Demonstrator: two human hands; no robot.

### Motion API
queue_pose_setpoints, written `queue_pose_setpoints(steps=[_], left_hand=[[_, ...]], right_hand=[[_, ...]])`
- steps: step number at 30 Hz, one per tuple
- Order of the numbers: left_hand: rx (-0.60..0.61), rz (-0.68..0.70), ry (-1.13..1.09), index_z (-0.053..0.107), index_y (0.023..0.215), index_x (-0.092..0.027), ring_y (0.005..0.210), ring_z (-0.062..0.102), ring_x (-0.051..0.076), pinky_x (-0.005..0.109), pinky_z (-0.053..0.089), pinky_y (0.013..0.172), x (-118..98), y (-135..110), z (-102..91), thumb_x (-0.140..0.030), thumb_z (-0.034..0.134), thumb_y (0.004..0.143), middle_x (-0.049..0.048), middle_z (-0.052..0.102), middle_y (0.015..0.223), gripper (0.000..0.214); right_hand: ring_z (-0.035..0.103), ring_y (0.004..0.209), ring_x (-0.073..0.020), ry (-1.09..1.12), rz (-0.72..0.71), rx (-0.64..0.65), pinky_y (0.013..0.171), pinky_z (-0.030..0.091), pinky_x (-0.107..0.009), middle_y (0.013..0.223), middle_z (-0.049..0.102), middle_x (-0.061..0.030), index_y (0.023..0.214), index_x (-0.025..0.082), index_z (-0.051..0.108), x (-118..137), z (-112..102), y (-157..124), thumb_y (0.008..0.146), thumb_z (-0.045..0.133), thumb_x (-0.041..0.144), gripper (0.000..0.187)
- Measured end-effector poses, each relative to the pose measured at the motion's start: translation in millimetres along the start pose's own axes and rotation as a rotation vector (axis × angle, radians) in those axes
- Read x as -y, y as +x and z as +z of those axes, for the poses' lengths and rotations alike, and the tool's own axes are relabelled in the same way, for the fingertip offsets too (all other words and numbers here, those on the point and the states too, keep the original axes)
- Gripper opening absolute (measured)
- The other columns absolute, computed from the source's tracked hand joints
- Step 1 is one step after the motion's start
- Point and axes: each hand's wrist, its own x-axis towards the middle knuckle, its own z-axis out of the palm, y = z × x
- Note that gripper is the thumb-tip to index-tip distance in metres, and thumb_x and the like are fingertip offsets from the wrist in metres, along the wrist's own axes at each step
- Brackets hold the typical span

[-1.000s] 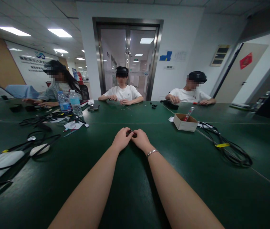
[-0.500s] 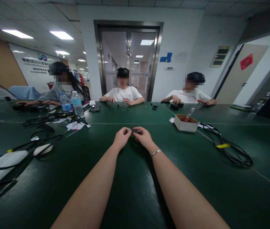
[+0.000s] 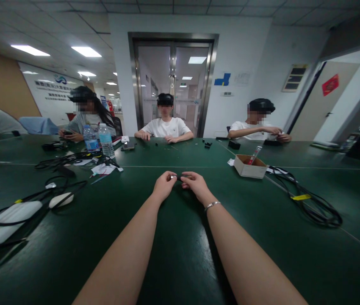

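Both hands meet over the green table [image 3: 180, 237], out in front of me. A small dark stick-like piece with a silvery left end [image 3: 179, 178] spans the gap between my fingertips. My left hand [image 3: 163, 186] pinches its silvery end. Thumb and fingers of my right hand [image 3: 197, 185], which has a bracelet at the wrist, are closed on the dark end. Its exact kind is too small to tell, and the fingers hide both ends.
A small open box [image 3: 250, 170] with a red-and-clear tube stands to the right, beside a coiled black cable [image 3: 318, 207]. Leftward are water bottles [image 3: 106, 142], tangled cables [image 3: 68, 159], paper scraps [image 3: 103, 169] and a white power strip [image 3: 11, 220]. Several people sit across the table.
My hands are slightly farther apart, still on the small dark piece. The view has shifted a little. Across at the right, a co-worker's hand has left a black object and joined the other hand.
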Motion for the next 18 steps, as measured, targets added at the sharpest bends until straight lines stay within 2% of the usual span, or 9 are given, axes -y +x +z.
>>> queue_pose_setpoints(steps=[5, 8, 13, 18], left_hand=[[0.019, 0.003, 0.017, 0.061, 0.098, -0.019, 0.083, 0.06, 0.016, 0.028, 0.047, 0.077, 4.8, 2.6, 1.2, -0.027, 0.054, 0.083, 0.0041, 0.065, 0.089, 0.019], [0.024, -0.013, 0.034, 0.061, 0.099, -0.019, 0.082, 0.061, 0.016, 0.028, 0.047, 0.078, 6.3, 4.2, 1.1, -0.027, 0.055, 0.083, 0.0046, 0.065, 0.089, 0.019], [0.055, -0.045, 0.016, 0.061, 0.098, -0.017, 0.079, 0.061, 0.016, 0.028, 0.047, 0.076, 2.2, 3.1, -0.1, -0.028, 0.053, 0.085, 0.005, 0.067, 0.086, 0.019], [0.071, -0.047, -0.002, 0.061, 0.094, -0.016, 0.076, 0.061, 0.016, 0.028, 0.046, 0.072, 1.6, 2.7, 0.4, -0.03, 0.053, 0.084, 0.0056, 0.067, 0.083, 0.019]], right_hand=[[0.063, 0.056, -0.0114, 0.102, 0.045, 0.048, 0.053, 0.056, -0.018, 0.065, 0.064, -0.0028, 0.09, 0.012, 0.065, 0.1, -4.5, 0.4, 0.073, 0.071, 0.005, 0.02], [0.063, 0.057, -0.0116, 0.115, 0.05, 0.051, 0.055, 0.056, -0.018, 0.064, 0.062, -0.0021, 0.09, 0.012, 0.066, 0.7, -6.1, -0.1, 0.075, 0.069, 0.007, 0.016], [0.064, 0.061, -0.0119, 0.137, 0.049, 0.106, 0.061, 0.057, -0.02, 0.068, 0.064, -0.0024, 0.091, 0.013, 0.066, 3.6, -8.8, -3.2, 0.073, 0.071, 0.006, 0.02], [0.064, 0.06, -0.0113, 0.153, 0.054, 0.128, 0.061, 0.057, -0.021, 0.071, 0.064, -0.0025, 0.09, 0.014, 0.065, 5.7, -11.2, -5.2, 0.072, 0.071, 0.005, 0.022]])
